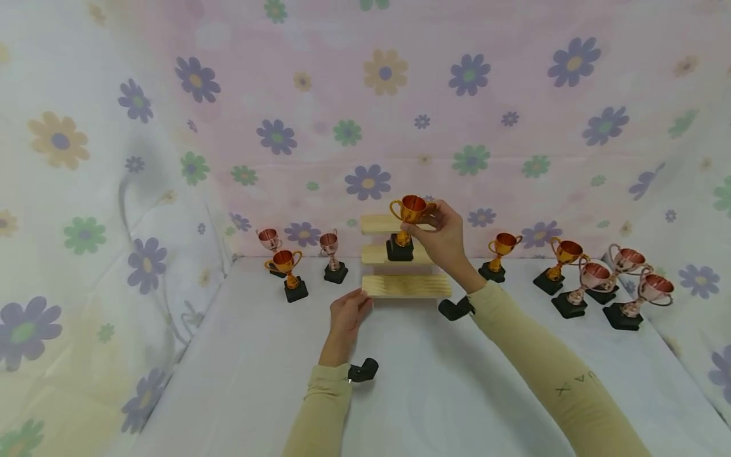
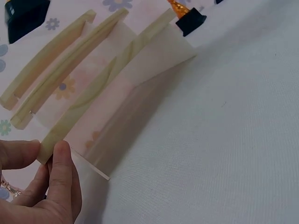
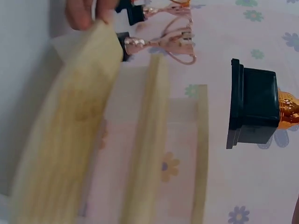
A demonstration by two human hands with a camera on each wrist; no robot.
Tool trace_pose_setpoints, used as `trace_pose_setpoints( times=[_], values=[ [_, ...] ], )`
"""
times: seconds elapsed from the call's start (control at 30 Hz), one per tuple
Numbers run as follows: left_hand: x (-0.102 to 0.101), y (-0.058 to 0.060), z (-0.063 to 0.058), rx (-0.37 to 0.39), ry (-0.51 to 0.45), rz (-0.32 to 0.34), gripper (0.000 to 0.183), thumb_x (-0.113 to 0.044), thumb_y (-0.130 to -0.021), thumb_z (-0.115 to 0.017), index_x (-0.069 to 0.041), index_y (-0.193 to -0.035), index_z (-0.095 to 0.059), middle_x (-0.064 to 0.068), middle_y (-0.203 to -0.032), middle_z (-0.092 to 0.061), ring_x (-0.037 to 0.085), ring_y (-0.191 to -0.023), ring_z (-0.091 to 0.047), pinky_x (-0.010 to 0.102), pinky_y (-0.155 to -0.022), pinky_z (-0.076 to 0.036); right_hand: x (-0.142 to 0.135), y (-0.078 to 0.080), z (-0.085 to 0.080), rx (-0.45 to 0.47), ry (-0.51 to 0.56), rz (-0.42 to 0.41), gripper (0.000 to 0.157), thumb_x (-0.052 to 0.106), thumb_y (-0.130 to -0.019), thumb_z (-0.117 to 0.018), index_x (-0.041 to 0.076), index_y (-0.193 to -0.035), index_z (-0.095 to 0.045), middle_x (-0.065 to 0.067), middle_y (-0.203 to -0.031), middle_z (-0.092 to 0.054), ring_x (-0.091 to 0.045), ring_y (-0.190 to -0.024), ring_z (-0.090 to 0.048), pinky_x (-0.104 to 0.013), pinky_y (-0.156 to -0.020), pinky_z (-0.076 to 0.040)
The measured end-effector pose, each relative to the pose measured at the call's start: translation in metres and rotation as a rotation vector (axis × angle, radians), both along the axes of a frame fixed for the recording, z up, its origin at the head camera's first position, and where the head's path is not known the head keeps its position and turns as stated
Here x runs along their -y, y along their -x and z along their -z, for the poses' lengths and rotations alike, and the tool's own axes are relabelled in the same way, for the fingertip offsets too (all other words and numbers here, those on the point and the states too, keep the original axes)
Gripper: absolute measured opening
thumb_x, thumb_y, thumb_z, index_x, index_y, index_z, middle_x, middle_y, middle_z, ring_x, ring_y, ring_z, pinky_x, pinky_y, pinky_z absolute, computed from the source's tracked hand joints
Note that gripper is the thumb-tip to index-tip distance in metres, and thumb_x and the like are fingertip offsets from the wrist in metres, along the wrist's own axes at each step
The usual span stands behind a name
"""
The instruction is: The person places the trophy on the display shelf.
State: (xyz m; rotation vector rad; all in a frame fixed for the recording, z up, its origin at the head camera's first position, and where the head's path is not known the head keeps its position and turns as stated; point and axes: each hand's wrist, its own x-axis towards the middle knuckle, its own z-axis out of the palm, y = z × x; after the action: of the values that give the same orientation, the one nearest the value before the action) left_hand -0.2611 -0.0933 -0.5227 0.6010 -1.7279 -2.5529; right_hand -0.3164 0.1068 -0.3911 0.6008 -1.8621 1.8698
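A gold trophy cup (image 1: 412, 211) with two handles and a square black base is in my right hand (image 1: 447, 236), thumb and fingers pinching it near the stem. It is upright over the upper boards of a three-step display stand (image 1: 407, 287), made of pale wood boards on clear side panels. In the right wrist view, the trophy's black base (image 3: 254, 105) shows beyond the top board, apart from it. My left hand (image 1: 347, 312) pinches the left end of the lowest board; thumb and fingers grip that board (image 2: 88, 100) in the left wrist view.
On the white tabletop (image 1: 240, 374), left of the stand, are a gold trophy (image 1: 291, 279) and two rose-gold ones, including one (image 1: 330, 247) nearest it. To the right stand two gold trophies (image 1: 501, 249) and several rose-gold ones (image 1: 594, 276). A flowered cloth (image 1: 320, 82) hangs behind.
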Motion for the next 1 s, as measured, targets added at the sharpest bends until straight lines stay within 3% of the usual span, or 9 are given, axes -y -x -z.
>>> trace_pose_setpoints(
  times=[0.17,0.27,0.37,0.6,1.0],
  values=[
    [-0.003,0.000,-0.001,0.005,-0.015,-0.003,0.037,0.001,-0.099,-0.059,0.017,-0.132,-0.055,0.025,-0.125,-0.060,0.017,-0.098,-0.064,0.033,-0.100,-0.057,0.017,0.026,-0.026,0.018,-0.102,-0.043,0.042,-0.008,-0.083,-0.080,-0.012,-0.117,-0.057,-0.024,-0.116,-0.066,-0.008,-0.087,-0.068,-0.031,-0.084,-0.062],
    [-0.002,0.001,-0.003,0.006,-0.015,-0.011,0.037,0.002,-0.099,-0.059,0.017,-0.133,-0.055,0.026,-0.126,-0.059,0.018,-0.098,-0.063,0.033,-0.100,-0.057,0.028,0.048,-0.032,0.038,-0.134,-0.061,0.044,-0.005,-0.084,-0.080,-0.010,-0.120,-0.056,-0.026,-0.119,-0.063,-0.013,-0.088,-0.068,-0.030,-0.087,-0.060],
    [-0.001,0.002,-0.004,0.019,-0.019,-0.012,0.038,0.002,-0.099,-0.059,0.017,-0.134,-0.054,0.028,-0.130,-0.058,0.019,-0.101,-0.064,0.034,-0.101,-0.056,0.038,0.072,-0.027,0.049,-0.123,-0.067,0.045,-0.003,-0.084,-0.080,-0.007,-0.121,-0.056,-0.021,-0.116,-0.063,-0.020,-0.091,-0.068,-0.028,-0.085,-0.060],
    [-0.003,0.005,-0.001,0.031,-0.012,-0.029,0.038,0.002,-0.099,-0.059,0.016,-0.133,-0.055,0.028,-0.129,-0.059,0.019,-0.100,-0.064,0.034,-0.099,-0.057,0.050,0.091,-0.024,0.113,-0.173,-0.090,0.045,0.001,-0.084,-0.082,-0.003,-0.121,-0.056,-0.015,-0.111,-0.062,-0.026,-0.095,-0.066,-0.021,-0.079,-0.059],
    [-0.011,0.019,0.000,0.025,-0.005,-0.085,0.035,0.004,-0.096,-0.062,0.018,-0.128,-0.059,0.025,-0.118,-0.063,0.017,-0.090,-0.066,0.030,-0.089,-0.061,0.060,0.120,-0.012,0.063,-0.115,-0.081,0.043,-0.002,-0.084,-0.081,-0.009,-0.118,-0.054,-0.024,-0.120,-0.062,-0.027,-0.105,-0.063,-0.031,-0.093,-0.058]
  ],
)
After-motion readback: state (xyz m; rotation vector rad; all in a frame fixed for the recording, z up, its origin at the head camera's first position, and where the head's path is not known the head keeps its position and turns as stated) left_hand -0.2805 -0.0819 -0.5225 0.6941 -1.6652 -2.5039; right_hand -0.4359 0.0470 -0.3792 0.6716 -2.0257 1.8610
